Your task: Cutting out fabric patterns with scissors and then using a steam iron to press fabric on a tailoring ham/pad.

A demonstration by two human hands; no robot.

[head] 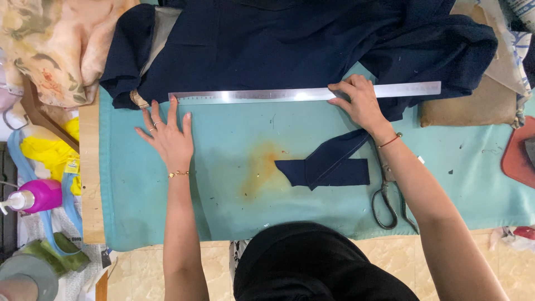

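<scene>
A long metal ruler (pixel 304 93) lies across the table (pixel 234 167), along the lower edge of a dark blue fabric (pixel 290 39) that fills the 12 o'clock side. The right hand (pixel 359 101) presses flat on the ruler, fingers slightly spread. The left hand (pixel 167 134) lies open with fingers spread on the teal cover, its fingertips just below the left end of the ruler. A folded dark blue strip (pixel 326 167) lies at the centre, beside a yellowish stain (pixel 262 164). Scissors (pixel 387 200) at 4 o'clock are partly hidden under the right forearm. At 9 o'clock, off the table, stands a pink spray bottle (pixel 36 195); its label is too small to make out. A red object (pixel 521 153) at 3 o'clock is cut off. The floor is of beige tiles.
</scene>
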